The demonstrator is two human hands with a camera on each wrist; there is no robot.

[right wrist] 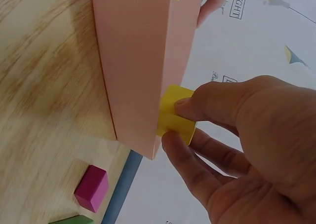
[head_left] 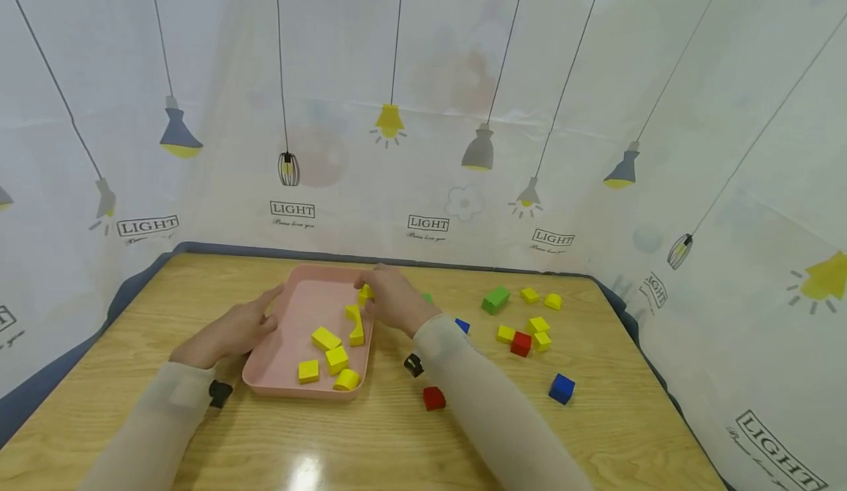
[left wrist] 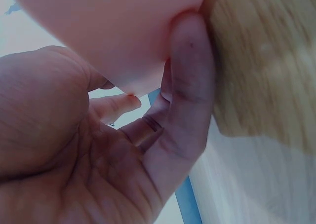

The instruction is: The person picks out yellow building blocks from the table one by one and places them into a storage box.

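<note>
A pink tray (head_left: 304, 300) lies on the left half of the wooden table. My left hand (head_left: 231, 331) holds its left wall, the thumb over the rim and the other fingers (left wrist: 190, 86) against the outside. At the far right corner, my right hand (head_left: 397, 300) pinches a yellow block (right wrist: 174, 113) between thumb and fingertips, just at the tray's rim. Inside the tray lie several yellow pieces: an arch-shaped block (head_left: 356, 327), a rectangular block (head_left: 326, 339), two cube-like blocks (head_left: 336, 360) and a rounded block (head_left: 347, 380).
Right of the tray are a red block (head_left: 434, 398), a blue cube (head_left: 562, 389), a green block (head_left: 495, 300) and a cluster of yellow blocks around another red block (head_left: 520, 344). A magenta-looking block (right wrist: 92, 188) stands beyond the tray's corner. A printed curtain (head_left: 357, 219) hangs behind the table.
</note>
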